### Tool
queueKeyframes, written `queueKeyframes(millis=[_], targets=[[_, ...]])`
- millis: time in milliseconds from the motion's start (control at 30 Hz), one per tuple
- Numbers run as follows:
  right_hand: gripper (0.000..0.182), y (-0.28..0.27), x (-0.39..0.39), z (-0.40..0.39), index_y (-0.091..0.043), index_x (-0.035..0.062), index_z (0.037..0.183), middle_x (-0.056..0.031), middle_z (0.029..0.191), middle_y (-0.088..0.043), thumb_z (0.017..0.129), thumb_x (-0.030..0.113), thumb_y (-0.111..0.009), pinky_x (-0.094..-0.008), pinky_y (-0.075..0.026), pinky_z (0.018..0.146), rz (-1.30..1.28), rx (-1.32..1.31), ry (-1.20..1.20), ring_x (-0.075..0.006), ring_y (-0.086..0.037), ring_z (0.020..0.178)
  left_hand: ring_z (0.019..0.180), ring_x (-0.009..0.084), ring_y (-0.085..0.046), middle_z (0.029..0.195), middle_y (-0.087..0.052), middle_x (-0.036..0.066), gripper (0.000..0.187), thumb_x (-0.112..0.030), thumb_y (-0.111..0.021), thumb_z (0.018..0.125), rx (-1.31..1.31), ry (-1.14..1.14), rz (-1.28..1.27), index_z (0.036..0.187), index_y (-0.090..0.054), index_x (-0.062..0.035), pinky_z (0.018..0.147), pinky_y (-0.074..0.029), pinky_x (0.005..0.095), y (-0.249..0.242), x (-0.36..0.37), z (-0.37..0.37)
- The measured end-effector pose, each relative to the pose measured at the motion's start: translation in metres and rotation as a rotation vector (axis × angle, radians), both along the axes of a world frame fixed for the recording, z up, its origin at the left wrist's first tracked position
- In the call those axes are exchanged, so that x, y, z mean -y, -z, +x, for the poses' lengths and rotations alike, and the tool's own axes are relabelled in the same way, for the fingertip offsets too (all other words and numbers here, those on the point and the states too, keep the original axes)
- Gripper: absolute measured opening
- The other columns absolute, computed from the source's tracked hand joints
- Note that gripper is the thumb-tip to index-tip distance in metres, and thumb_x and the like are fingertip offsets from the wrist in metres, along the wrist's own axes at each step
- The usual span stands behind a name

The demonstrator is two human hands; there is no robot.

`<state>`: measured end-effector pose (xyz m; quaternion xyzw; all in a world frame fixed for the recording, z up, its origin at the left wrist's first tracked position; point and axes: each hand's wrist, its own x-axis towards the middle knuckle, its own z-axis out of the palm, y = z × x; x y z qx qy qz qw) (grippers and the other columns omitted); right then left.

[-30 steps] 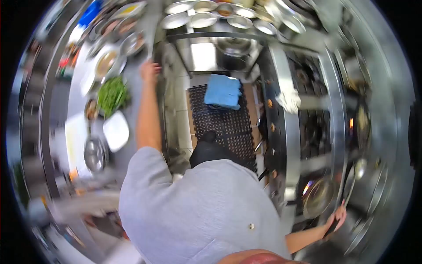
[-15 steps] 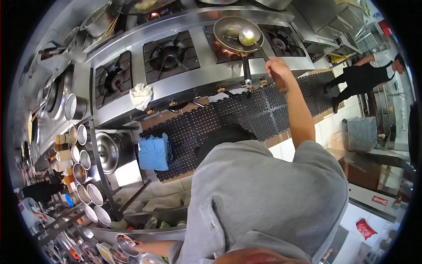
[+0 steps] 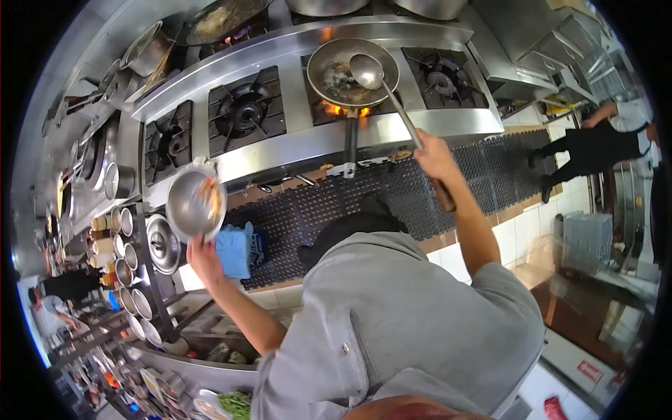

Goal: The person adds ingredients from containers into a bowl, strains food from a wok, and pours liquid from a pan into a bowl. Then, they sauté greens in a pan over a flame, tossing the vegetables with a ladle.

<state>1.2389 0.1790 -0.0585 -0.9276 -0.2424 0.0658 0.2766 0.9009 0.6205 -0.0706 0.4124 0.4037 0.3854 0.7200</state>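
My left hand (image 3: 204,260) grips the rim of a metal bowl (image 3: 186,204), raised beside the front edge of the stove. Orange and pale food strips (image 3: 210,198) lie along the bowl's right side. My right hand (image 3: 435,158) is closed round the long handle of a ladle (image 3: 402,112), whose wooden end sticks out below my fist. The ladle's round head is over a frying pan (image 3: 323,85) with a wet, shiny bottom. Flames (image 3: 336,109) show under the pan, and its dark handle points toward me.
More burners (image 3: 246,117) flank the pan on the stove. Food cooks in another pan (image 3: 222,19) at the back. Containers (image 3: 142,304) line the left rack, near a lidded pot (image 3: 162,245) and a blue cloth (image 3: 234,250). Another person (image 3: 602,149) stands at the right.
My left hand has brought the bowl up from the lower counter toward the stove. The ladle's head has shifted left in the pan, still in my right hand. The view has shifted somewhat.
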Motion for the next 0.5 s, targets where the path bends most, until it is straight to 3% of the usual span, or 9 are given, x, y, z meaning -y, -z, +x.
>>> queueKeyframes(millis=[33, 100, 167, 233, 267, 333, 400, 433, 500], targets=[[0.057, 0.013, 0.005, 0.006, -0.044, -0.0018, 0.132, -0.0278, 0.083, -0.062, 0.078, 0.008, -0.059, -0.0499, -0.047, 0.075, -0.089, 0.001, 0.026, -0.0442, -0.061, 0.080, 0.095, 0.0224, -0.059, 0.102, -0.061, 0.011, 0.017, -0.004, -0.059, 0.087, 0.153, 0.195, 0.014, 0.103, -0.056, 0.0011, 0.078, -0.050, 0.0370, 0.012, 0.002, 0.031], [0.058, 0.009, 0.018, 0.012, -0.043, -0.0019, 0.133, -0.0278, 0.083, -0.062, 0.078, 0.008, -0.059, -0.0499, -0.047, 0.074, -0.083, 0.011, 0.008, -0.0443, -0.061, 0.080, 0.085, 0.0193, -0.061, 0.097, -0.061, 0.010, 0.017, -0.003, -0.057, 0.087, 0.023, 0.273, 0.017, 0.102, -0.056, 0.0030, 0.074, -0.053, 0.0350, -0.008, 0.033, 0.120], [0.061, -0.007, 0.030, 0.014, -0.040, -0.0016, 0.136, -0.0275, 0.085, -0.061, 0.078, 0.007, -0.059, -0.0496, -0.047, 0.073, -0.082, -0.013, 0.014, -0.0441, -0.060, 0.080, 0.073, 0.0162, -0.061, 0.087, -0.062, 0.009, 0.015, -0.003, -0.056, 0.086, -0.052, 0.326, 0.158, 0.099, -0.059, 0.0038, 0.061, -0.052, 0.0281, -0.024, 0.062, 0.199], [0.061, -0.011, 0.045, 0.021, -0.040, -0.0016, 0.136, -0.0274, 0.086, -0.061, 0.078, 0.006, -0.059, -0.0494, -0.047, 0.072, -0.052, 0.023, -0.022, -0.0440, -0.060, 0.079, 0.064, 0.0169, -0.061, 0.072, -0.060, 0.009, 0.020, -0.008, -0.056, 0.083, -0.269, 0.457, 0.522, 0.097, -0.064, 0.0043, 0.055, -0.051, 0.0306, -0.032, 0.076, 0.269], [0.062, -0.013, 0.056, 0.023, -0.040, -0.0016, 0.136, -0.0272, 0.086, -0.061, 0.078, 0.006, -0.059, -0.0493, -0.048, 0.071, -0.030, 0.061, -0.035, -0.0440, -0.060, 0.079, 0.066, 0.0248, -0.063, 0.077, -0.061, 0.015, 0.018, -0.010, -0.059, 0.080, -0.578, 0.485, 0.826, 0.091, -0.063, 0.0030, 0.060, -0.053, 0.0344, -0.047, 0.088, 0.300], [0.062, -0.016, 0.071, 0.027, -0.039, -0.0014, 0.136, -0.0270, 0.087, -0.061, 0.077, 0.005, -0.059, -0.0492, -0.048, 0.071, -0.023, 0.070, -0.055, -0.0440, -0.060, 0.079, 0.073, 0.0337, -0.064, 0.088, -0.061, 0.019, 0.016, -0.012, -0.060, 0.078, -0.651, 0.305, 1.635, 0.089, -0.060, 0.0006, 0.067, -0.054, 0.0397, -0.040, 0.103, 0.356], [0.063, -0.017, 0.083, 0.027, -0.039, -0.0012, 0.136, -0.0267, 0.087, -0.061, 0.077, 0.005, -0.059, -0.0490, -0.048, 0.071, -0.011, 0.078, -0.068, -0.0441, -0.060, 0.079, 0.081, 0.0367, -0.065, 0.097, -0.061, 0.019, 0.015, -0.013, -0.059, 0.080, -0.721, 0.612, 1.859, 0.090, -0.058, -0.0019, 0.073, -0.054, 0.0437, -0.036, 0.118, 0.401], [0.065, -0.017, 0.087, 0.025, -0.037, -0.0014, 0.137, -0.0263, 0.087, -0.061, 0.077, 0.006, -0.060, -0.0481, -0.049, 0.069, -0.055, 0.111, -0.092, -0.0428, -0.061, 0.076, 0.081, 0.0367, -0.065, 0.097, -0.061, 0.019, 0.015, -0.013, -0.059, 0.080, -0.718, 0.618, 1.865, 0.090, -0.058, -0.0019, 0.073, -0.054, 0.0437, -0.032, 0.119, 0.417], [0.067, -0.017, 0.092, 0.023, -0.036, -0.0015, 0.138, -0.0258, 0.087, -0.061, 0.076, 0.007, -0.061, -0.0471, -0.051, 0.067, -0.100, 0.142, -0.110, -0.0416, -0.062, 0.074, 0.085, 0.0358, -0.065, 0.098, -0.061, 0.018, 0.017, -0.013, -0.055, 0.083, -0.862, 0.890, 1.958, 0.098, -0.057, -0.0046, 0.074, -0.054, 0.0446, -0.020, 0.124, 0.443]])
